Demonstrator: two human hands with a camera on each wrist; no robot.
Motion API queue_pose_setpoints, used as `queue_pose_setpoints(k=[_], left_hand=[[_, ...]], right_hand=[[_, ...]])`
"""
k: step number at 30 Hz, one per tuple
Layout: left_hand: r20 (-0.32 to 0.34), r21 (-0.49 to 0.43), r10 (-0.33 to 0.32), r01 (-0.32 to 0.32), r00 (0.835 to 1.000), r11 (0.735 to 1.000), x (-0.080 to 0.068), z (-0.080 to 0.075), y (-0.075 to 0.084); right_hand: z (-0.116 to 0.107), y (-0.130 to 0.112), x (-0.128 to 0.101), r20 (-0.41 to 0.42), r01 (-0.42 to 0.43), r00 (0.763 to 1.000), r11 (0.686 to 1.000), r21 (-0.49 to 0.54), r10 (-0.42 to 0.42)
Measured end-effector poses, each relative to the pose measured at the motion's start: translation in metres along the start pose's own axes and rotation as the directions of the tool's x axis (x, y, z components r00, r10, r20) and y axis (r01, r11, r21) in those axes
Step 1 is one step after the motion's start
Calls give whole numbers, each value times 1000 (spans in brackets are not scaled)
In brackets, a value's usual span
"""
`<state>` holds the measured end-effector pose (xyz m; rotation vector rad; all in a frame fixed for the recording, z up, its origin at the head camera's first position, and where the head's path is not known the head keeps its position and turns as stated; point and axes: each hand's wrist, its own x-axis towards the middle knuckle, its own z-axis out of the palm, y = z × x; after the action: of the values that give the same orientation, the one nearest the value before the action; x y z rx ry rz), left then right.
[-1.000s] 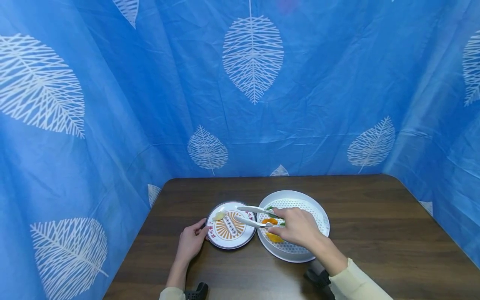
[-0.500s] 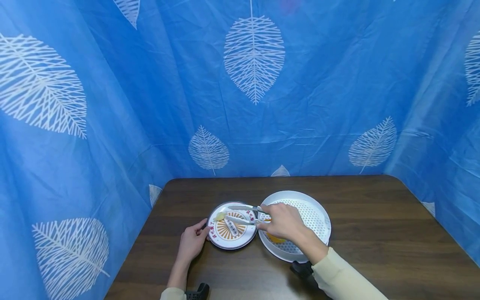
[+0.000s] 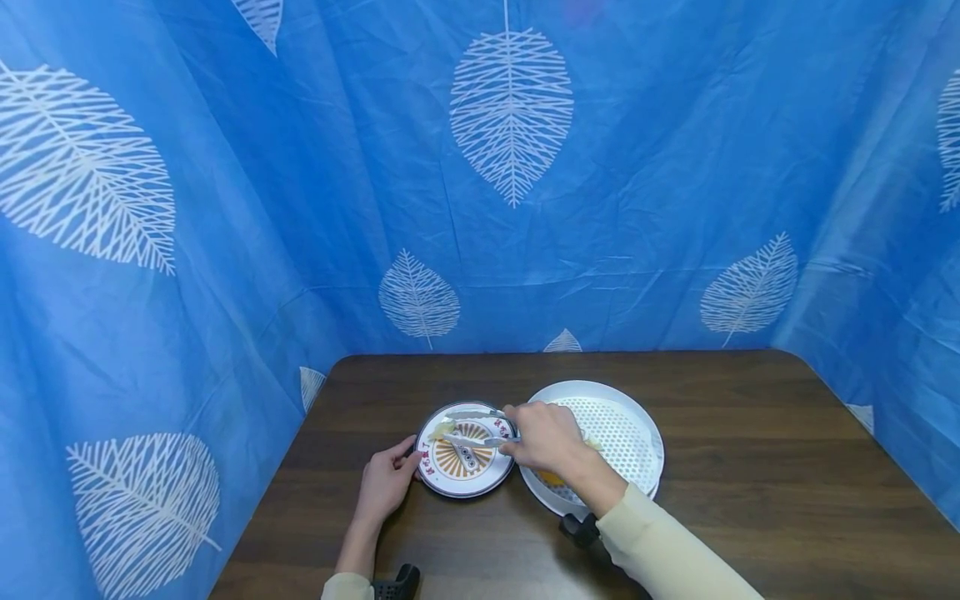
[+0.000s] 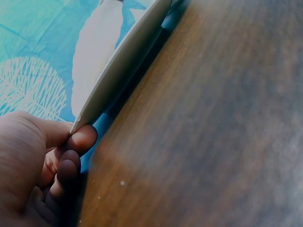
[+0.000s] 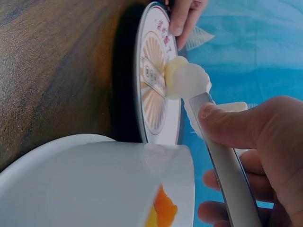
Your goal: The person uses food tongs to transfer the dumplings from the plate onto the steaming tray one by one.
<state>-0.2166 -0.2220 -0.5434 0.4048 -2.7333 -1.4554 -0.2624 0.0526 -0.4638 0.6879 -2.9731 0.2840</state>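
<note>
tongs: I've got the white tongs (image 3: 474, 427) squeezed in my right hand (image 3: 546, 437), thumb on top of one arm and fingers curled under the other, tips reaching left over the small plate in the lower middle of the head view. Holding them far back gives me reach without my hand covering the plate.

pale food piece: a yellowish-white lump (image 5: 182, 79) sits at the tong tips, right on the plate face. I honestly can't tell if the tips are clamped on it or just beside it.

patterned plate: the small plate (image 3: 463, 486) with the orange sunburst lies flat on the table just left of the tray, rims nearly touching.

left hand: my left hand (image 3: 384, 485) pinches the plate's left rim, thumb on top and fingertips tucked under the edge, so it doesn't skid when I poke at it.

white tray: the perforated tray (image 3: 637, 425) is to the right, with orange food (image 5: 160, 210) left in it under my wrist.

table: dark wood table (image 3: 750, 467), blue leaf curtain (image 3: 510, 167) all round.

what changed: a second ago my right hand was over the tray with the tongs above the orange bits; now it's slid left and the tips are over the plate. Left hand hasn't budged.
</note>
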Motion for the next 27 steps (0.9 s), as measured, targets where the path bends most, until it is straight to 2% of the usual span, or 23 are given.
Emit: queue_pose_setpoints(k=[7, 27], left_hand=[[-18, 17, 95, -95, 995, 995, 1, -1, 0], [-7, -8, 51, -51, 999, 999, -1, -3, 1]], right_hand=[[1, -1, 0, -33, 12, 999, 999, -37, -13], [-5, 4, -12, -52, 25, 998, 1000, 7, -25]])
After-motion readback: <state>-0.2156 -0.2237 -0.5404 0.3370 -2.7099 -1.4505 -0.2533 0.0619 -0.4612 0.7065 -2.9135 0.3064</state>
